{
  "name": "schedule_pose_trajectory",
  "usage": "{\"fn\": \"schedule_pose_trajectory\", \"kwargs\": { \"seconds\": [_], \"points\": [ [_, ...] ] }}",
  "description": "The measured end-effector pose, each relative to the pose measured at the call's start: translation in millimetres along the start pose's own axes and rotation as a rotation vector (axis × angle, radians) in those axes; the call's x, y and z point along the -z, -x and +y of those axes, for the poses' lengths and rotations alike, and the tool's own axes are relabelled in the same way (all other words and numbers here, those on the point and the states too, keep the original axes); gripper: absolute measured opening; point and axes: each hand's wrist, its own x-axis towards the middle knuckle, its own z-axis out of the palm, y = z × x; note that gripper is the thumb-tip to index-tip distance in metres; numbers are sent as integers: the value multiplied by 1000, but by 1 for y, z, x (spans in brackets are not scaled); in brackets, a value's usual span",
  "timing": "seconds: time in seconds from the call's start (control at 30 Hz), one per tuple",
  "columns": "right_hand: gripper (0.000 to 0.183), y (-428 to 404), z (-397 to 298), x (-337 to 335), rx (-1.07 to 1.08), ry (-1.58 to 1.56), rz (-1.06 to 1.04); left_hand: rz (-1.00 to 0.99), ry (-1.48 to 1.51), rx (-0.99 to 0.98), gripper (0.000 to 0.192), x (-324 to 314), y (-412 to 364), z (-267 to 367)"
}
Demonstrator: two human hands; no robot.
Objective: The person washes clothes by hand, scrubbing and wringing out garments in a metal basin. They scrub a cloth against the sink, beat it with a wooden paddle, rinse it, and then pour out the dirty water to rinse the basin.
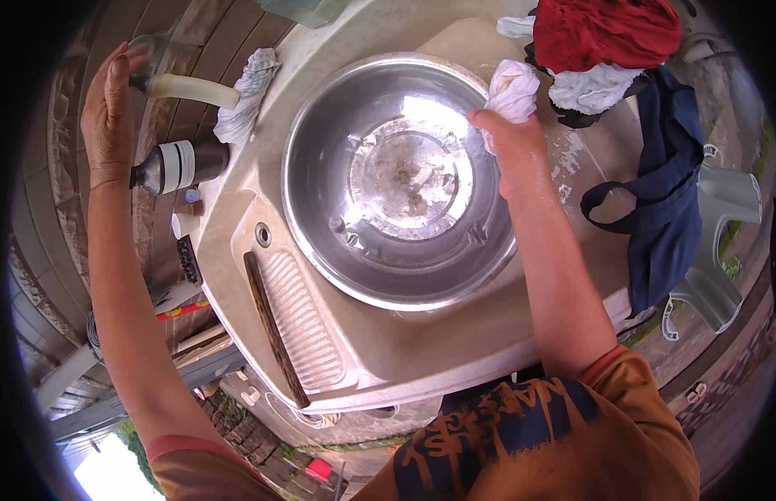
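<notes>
A large stainless steel basin (400, 269) stands on a stone-like washing sink (438, 344), with a little liquid on its bottom. At the basin's right rim, my right hand (513, 147) grips a bunched white cloth (513, 87). My left hand (112, 113) is raised at the far left, fingers extended, beside a tap with a pale tube (194, 91); whether it touches the tap is hidden. The tube's end meets a twisted grey-white cloth (249, 94) on the sink's edge. Red (604, 31) and white cloths (594, 87) lie in a heap at the upper right.
Dark blue fabric (666, 206) hangs over the sink's right side near a grey plastic stool (713, 250). A dark stick (275, 329) lies beside the ribbed washboard (306, 319). A dark bottle (194, 166) and a brush (187, 260) are along the left edge.
</notes>
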Motion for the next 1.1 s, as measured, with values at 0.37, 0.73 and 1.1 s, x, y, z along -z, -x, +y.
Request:
{"fn": "schedule_pose_trajectory", "kwargs": {
  "seconds": [0.37, 0.73, 1.1],
  "points": [
    [55, 9, -7, -2, 33, 86, 16, -148, -502, 433, 79, -13, -49, -1],
    [55, 8, -8, -6, 6, 62, 14, -30, -582, 361, 75, -15, -51, -14],
    [55, 5, -6, -7, -20, 53, 16, -84, -439, 430, 68, -9, -45, -1]
  ]
}}
